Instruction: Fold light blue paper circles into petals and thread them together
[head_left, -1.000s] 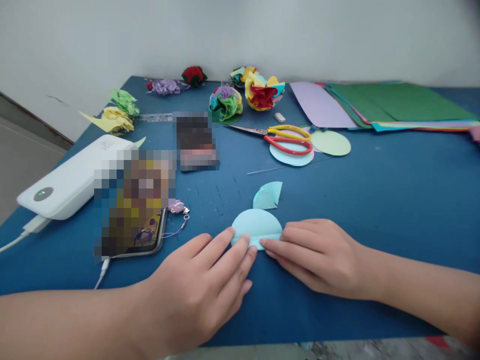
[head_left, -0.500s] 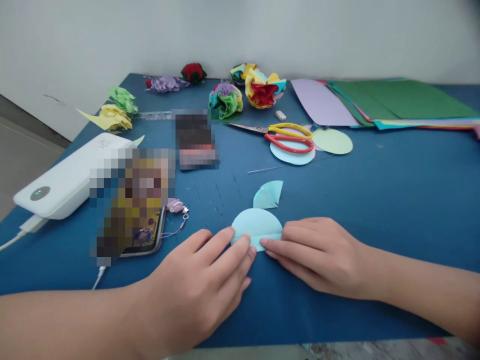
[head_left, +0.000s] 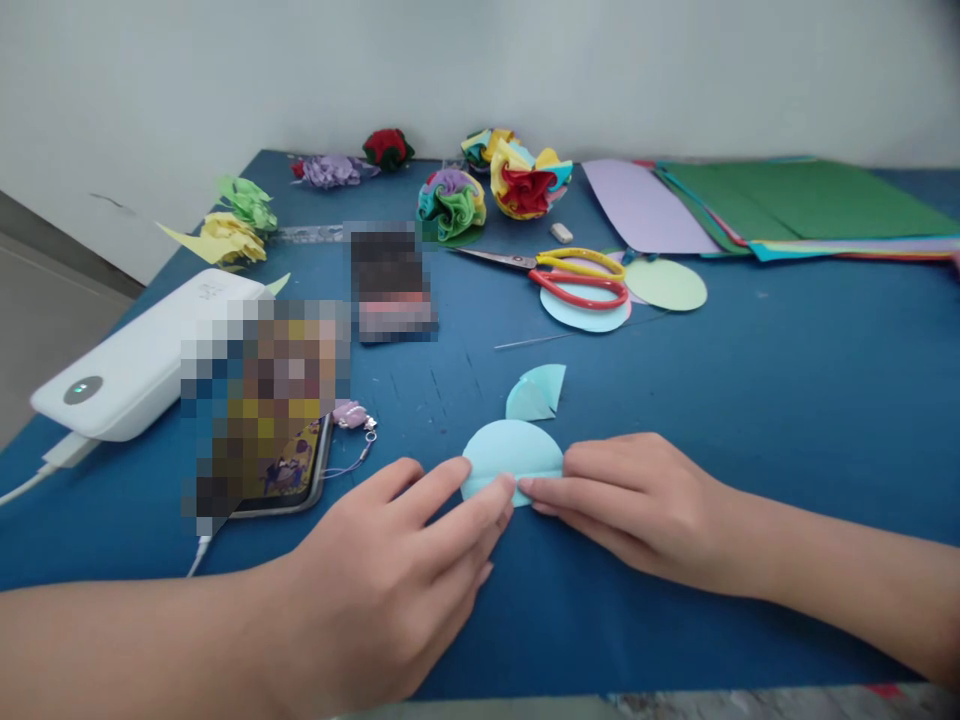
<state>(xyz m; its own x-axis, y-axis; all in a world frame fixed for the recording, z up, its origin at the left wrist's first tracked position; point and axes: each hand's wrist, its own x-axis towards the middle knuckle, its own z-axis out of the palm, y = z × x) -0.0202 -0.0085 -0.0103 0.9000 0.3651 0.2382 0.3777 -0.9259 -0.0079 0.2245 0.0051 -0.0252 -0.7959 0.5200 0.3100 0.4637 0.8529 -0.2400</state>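
Observation:
A light blue paper circle [head_left: 511, 447] lies on the blue table with a crease running across its lower part. My left hand [head_left: 405, 565] holds the circle's left and near edge, fingers bent and pressed down on it. At the right edge, my right hand [head_left: 645, 505] grips the same circle, its fingertips close to those of the left. Just beyond them lies a folded light blue paper piece [head_left: 536, 392], shaped like joined wedges. The thumbs are largely hidden beneath the hands.
Scissors [head_left: 581, 277] rest over paper circles, near a thin needle [head_left: 532, 341]. Paper flowers [head_left: 529, 180] stand along the wall. Coloured sheets [head_left: 810, 200] are stacked at the back right. A phone [head_left: 289, 465] and white power bank [head_left: 150, 355] with cables lie on the left.
My left fingertips have slid slightly right along the near part of the circle, toward my right fingers. The right hand stays almost in place.

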